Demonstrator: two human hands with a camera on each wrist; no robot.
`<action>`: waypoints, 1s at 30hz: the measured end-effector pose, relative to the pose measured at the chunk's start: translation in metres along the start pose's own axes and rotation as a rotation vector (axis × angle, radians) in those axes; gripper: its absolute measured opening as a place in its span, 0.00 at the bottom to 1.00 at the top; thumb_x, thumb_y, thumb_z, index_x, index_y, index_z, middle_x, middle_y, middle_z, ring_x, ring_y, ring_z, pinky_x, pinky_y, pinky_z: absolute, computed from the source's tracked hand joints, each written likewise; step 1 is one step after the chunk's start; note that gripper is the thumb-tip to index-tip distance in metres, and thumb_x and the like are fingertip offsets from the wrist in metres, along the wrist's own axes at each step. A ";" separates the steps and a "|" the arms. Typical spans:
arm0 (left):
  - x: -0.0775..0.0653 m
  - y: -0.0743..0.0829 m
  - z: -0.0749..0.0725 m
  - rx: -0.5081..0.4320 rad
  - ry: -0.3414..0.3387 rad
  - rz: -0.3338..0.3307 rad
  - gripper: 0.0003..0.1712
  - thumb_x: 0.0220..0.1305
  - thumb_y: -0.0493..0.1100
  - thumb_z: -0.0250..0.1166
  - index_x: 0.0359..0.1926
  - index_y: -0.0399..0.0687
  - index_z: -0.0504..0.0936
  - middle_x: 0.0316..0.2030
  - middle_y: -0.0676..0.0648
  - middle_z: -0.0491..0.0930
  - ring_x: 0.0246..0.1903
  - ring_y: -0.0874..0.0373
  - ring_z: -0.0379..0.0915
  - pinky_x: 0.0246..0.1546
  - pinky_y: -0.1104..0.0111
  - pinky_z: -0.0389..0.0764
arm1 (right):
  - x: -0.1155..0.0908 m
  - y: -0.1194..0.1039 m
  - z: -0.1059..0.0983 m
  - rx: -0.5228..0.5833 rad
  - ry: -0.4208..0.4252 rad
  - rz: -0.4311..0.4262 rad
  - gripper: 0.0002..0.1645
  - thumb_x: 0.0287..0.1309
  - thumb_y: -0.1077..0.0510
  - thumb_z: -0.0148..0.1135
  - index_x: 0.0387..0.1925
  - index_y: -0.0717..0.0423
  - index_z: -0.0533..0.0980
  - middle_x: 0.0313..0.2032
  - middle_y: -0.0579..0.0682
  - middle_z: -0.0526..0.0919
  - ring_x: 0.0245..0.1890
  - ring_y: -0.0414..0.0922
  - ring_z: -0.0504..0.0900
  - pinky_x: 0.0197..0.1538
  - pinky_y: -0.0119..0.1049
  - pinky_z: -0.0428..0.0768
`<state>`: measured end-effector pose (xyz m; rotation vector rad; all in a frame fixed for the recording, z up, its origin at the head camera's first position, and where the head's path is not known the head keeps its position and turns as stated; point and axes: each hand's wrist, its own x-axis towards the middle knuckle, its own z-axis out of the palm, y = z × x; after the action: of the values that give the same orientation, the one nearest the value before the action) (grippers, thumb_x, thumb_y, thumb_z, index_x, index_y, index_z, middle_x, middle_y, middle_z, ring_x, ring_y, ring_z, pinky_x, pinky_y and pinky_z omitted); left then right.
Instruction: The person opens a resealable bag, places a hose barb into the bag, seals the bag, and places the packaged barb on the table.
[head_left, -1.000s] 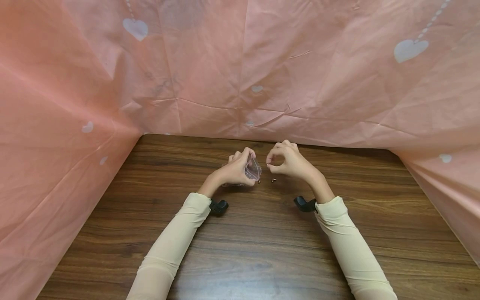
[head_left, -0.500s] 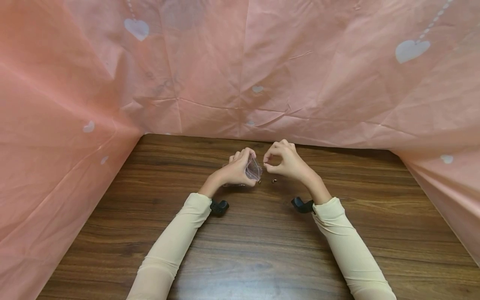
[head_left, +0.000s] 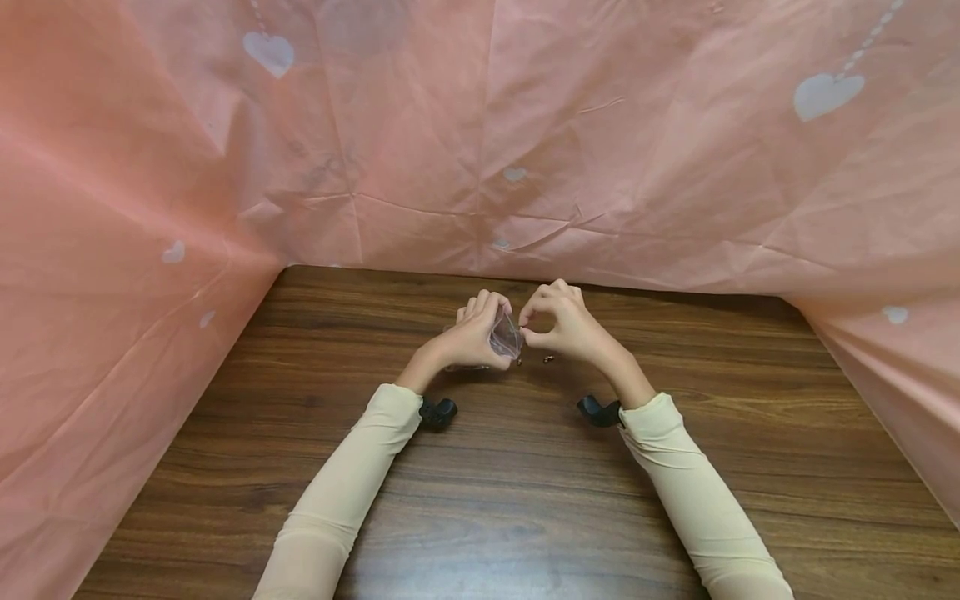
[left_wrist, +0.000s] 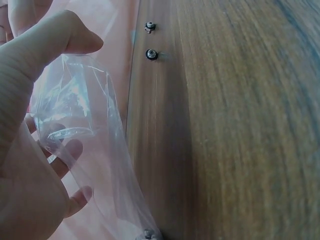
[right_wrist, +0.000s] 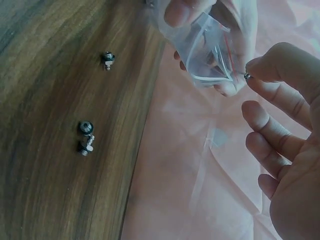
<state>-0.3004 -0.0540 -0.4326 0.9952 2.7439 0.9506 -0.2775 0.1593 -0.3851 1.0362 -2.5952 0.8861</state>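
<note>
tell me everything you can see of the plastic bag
The plastic bag is clear, thin and wrinkled, with a red line near its mouth. The left hand holds it with the mouth spread open, facing the right hand. A small metal-looking piece shows at the opposite end; whether inside or behind is unclear.

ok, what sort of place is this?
Likely a makeshift indoor recording booth: a wood-grain table, a pink heart-print sheet round three sides, and black wrist devices that look like cameras.
</note>
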 end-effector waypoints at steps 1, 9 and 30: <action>0.000 0.000 0.000 0.000 0.002 0.001 0.46 0.43 0.47 0.77 0.59 0.50 0.60 0.52 0.45 0.61 0.52 0.49 0.57 0.54 0.56 0.58 | 0.000 0.000 0.001 -0.001 0.004 -0.002 0.07 0.47 0.63 0.73 0.30 0.53 0.83 0.34 0.50 0.82 0.43 0.50 0.69 0.52 0.48 0.58; 0.001 -0.001 0.001 -0.005 0.012 0.001 0.45 0.43 0.49 0.77 0.59 0.51 0.61 0.51 0.46 0.62 0.51 0.49 0.56 0.53 0.57 0.58 | 0.001 -0.002 0.006 0.011 0.026 -0.014 0.06 0.49 0.63 0.74 0.31 0.53 0.84 0.34 0.50 0.82 0.43 0.50 0.69 0.54 0.50 0.59; 0.000 -0.001 0.001 -0.009 -0.010 0.005 0.44 0.46 0.48 0.77 0.60 0.50 0.61 0.51 0.47 0.63 0.49 0.50 0.56 0.53 0.57 0.57 | 0.000 -0.004 0.009 -0.009 0.003 -0.018 0.05 0.51 0.62 0.74 0.31 0.52 0.85 0.34 0.50 0.82 0.43 0.50 0.69 0.52 0.49 0.59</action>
<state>-0.3005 -0.0537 -0.4342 1.0031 2.7283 0.9548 -0.2750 0.1516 -0.3902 1.0535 -2.5809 0.8701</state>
